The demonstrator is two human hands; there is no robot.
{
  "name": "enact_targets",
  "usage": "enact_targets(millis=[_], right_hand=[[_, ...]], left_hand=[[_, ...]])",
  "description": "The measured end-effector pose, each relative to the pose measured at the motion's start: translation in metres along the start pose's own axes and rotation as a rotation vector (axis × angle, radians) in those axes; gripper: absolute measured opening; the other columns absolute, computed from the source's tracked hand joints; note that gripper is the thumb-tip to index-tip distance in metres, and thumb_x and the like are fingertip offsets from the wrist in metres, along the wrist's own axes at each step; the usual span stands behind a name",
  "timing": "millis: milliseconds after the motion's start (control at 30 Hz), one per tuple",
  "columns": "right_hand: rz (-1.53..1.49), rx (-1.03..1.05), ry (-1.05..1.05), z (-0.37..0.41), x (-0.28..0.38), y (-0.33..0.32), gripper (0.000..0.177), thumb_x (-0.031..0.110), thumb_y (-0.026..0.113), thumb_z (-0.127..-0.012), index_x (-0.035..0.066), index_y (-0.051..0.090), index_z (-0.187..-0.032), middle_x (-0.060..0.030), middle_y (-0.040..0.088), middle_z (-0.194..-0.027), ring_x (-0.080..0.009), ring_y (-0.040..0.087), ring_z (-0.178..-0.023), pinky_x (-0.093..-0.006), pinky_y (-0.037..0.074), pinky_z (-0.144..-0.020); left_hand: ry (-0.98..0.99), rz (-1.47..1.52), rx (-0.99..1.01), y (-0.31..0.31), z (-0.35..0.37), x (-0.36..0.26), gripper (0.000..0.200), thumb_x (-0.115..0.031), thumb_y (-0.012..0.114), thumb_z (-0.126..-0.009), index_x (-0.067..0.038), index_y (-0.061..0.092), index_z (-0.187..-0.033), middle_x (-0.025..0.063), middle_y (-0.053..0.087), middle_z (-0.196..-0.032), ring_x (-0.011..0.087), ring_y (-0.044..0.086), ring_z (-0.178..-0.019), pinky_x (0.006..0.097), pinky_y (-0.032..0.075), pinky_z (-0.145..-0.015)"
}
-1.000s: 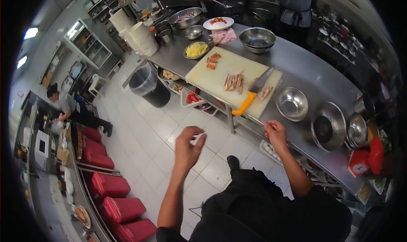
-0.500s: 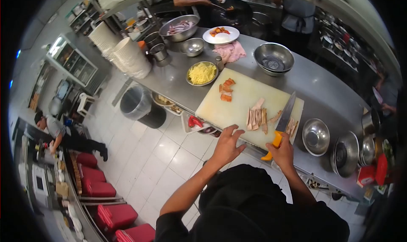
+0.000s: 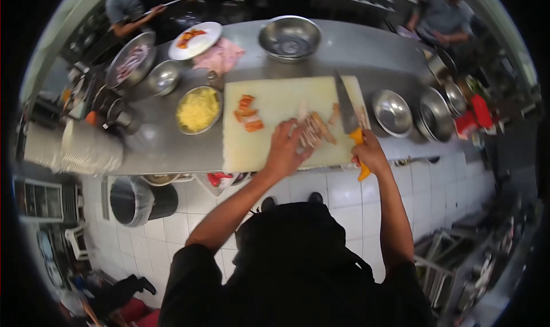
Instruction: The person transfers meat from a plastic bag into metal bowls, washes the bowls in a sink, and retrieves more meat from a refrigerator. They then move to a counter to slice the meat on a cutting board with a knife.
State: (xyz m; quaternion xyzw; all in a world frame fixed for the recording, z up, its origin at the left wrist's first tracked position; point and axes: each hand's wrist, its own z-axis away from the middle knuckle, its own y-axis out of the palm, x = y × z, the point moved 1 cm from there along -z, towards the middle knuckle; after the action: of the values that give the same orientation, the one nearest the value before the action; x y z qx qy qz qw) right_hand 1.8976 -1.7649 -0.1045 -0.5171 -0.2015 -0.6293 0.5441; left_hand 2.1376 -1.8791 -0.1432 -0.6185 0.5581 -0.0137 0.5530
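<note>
My right hand (image 3: 369, 153) grips the yellow handle of a kitchen knife (image 3: 346, 106). The blade points away from me over the right part of a white cutting board (image 3: 275, 95). At the near side of the board, my left hand (image 3: 285, 149) reaches in with fingers and thumb apart. Its fingertips are at a bunch of sliced meat strips (image 3: 314, 131); whether they touch is blurred. Left of that lie reddish-orange meat pieces (image 3: 247, 114). More thin strips (image 3: 362, 118) lie right of the blade, partly hidden by it.
A bowl of shredded yellow food (image 3: 197, 110) stands left of the board. Metal bowls (image 3: 289, 38) (image 3: 392, 114) stand behind and to the right. A plate of food (image 3: 195, 40) and a pink cloth (image 3: 219, 56) lie at the back. Co-workers (image 3: 444, 17) stand across the counter.
My head view has turned, so the board now appears straight on. My left hand has moved from the board's near edge onto the sliced strips. My right hand still holds the knife.
</note>
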Motion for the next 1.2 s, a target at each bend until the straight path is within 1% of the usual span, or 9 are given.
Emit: enact_targets(millis=[167,300,400,533,633,833,933,967,1200], right_hand=[[0.109,-0.094,0.012,0.071,0.017,0.004,0.052,-0.001,0.056,-0.080,0.002,0.043,-0.131,-0.0051,0.058,-0.073,-0.0127,0.055,-0.052,-0.0290,0.044,-0.043],[0.246,-0.131,0.004,0.118,0.005,0.004,0.052,0.010,0.056,-0.088,0.010,0.045,-0.139,-0.0189,0.066,-0.086,-0.0287,0.066,-0.072,-0.0390,0.052,-0.072],[0.290,-0.148,0.000,0.139,-0.011,0.004,0.049,0.011,0.058,-0.090,0.010,0.047,-0.137,-0.0209,0.066,-0.086,-0.0331,0.066,-0.076,-0.0409,0.052,-0.075],[0.179,-0.114,0.056,0.153,-0.007,0.003,0.045,0.005,0.058,-0.092,0.005,0.046,-0.136,-0.0046,0.057,-0.071,-0.0117,0.054,-0.053,-0.0273,0.047,-0.051],[0.088,-0.085,0.128,0.153,-0.004,0.002,0.043,0.005,0.058,-0.092,0.005,0.048,-0.133,-0.0052,0.059,-0.072,-0.0115,0.054,-0.054,-0.0269,0.048,-0.051],[0.197,-0.005,-0.003,0.131,-0.016,-0.003,0.043,0.008,0.059,-0.091,0.004,0.048,-0.132,-0.0062,0.060,-0.073,-0.0136,0.057,-0.056,-0.0283,0.049,-0.053],[0.343,-0.002,-0.053,0.123,-0.025,-0.002,0.042,0.013,0.057,-0.090,0.007,0.048,-0.131,-0.0242,0.067,-0.089,-0.0410,0.067,-0.082,-0.0433,0.052,-0.075],[0.333,0.013,-0.034,0.120,-0.026,-0.002,0.044,0.015,0.057,-0.090,0.009,0.046,-0.133,-0.0285,0.066,-0.096,-0.0479,0.062,-0.092,-0.0474,0.050,-0.083],[0.527,-0.098,-0.129,0.127,-0.030,-0.008,0.040,0.009,0.054,-0.090,0.009,0.044,-0.128,-0.0282,0.066,-0.086,-0.0505,0.062,-0.082,-0.0577,0.048,-0.074]], left_hand=[[0.062,-0.054,0.116,0.000,-0.028,-0.017,0.072,-0.032,0.083,-0.067,-0.005,0.055,-0.127,0.0180,0.040,-0.140,0.0377,0.033,-0.133,0.0483,0.029,-0.108],[0.061,-0.111,0.104,0.021,-0.027,-0.021,0.070,-0.028,0.083,-0.067,-0.007,0.054,-0.128,0.0169,0.042,-0.138,0.0363,0.035,-0.131,0.0476,0.030,-0.106],[0.067,-0.159,0.086,0.037,-0.021,-0.003,0.069,-0.025,0.082,-0.068,-0.010,0.054,-0.129,0.0155,0.044,-0.135,0.0354,0.038,-0.128,0.0473,0.031,-0.105],[0.034,-0.184,0.142,0.031,-0.022,0.023,0.065,-0.024,0.081,-0.071,-0.009,0.055,-0.128,0.0150,0.046,-0.134,0.0357,0.041,-0.127,0.0484,0.031,-0.105],[0.041,-0.160,0.122,0.012,-0.025,0.013,0.059,-0.025,0.078,-0.074,-0.010,0.056,-0.127,0.0138,0.047,-0.136,0.0342,0.039,-0.130,0.0508,0.030,-0.107],[0.239,-0.182,0.171,0.027,-0.044,-0.013,0.049,-0.031,0.074,-0.079,-0.014,0.061,-0.123,0.0121,0.048,-0.136,0.0335,0.038,-0.132,0.0584,0.025,-0.110],[0.219,-0.182,0.245,0.030,-0.046,-0.009,0.043,-0.034,0.074,-0.080,-0.012,0.064,-0.116,0.0111,0.051,-0.130,0.0310,0.040,-0.131,0.0594,0.025,-0.110],[0.197,-0.178,0.281,0.027,-0.046,-0.007,0.041,-0.034,0.073,-0.080,-0.011,0.065,-0.113,0.0108,0.051,-0.128,0.0301,0.040,-0.130,0.0594,0.026,-0.110],[0.204,-0.212,0.132,0.008,-0.033,0.000,0.028,-0.028,0.072,-0.082,-0.005,0.065,-0.096,0.0111,0.056,-0.114,0.0297,0.048,-0.119,0.0544,0.031,-0.106]])
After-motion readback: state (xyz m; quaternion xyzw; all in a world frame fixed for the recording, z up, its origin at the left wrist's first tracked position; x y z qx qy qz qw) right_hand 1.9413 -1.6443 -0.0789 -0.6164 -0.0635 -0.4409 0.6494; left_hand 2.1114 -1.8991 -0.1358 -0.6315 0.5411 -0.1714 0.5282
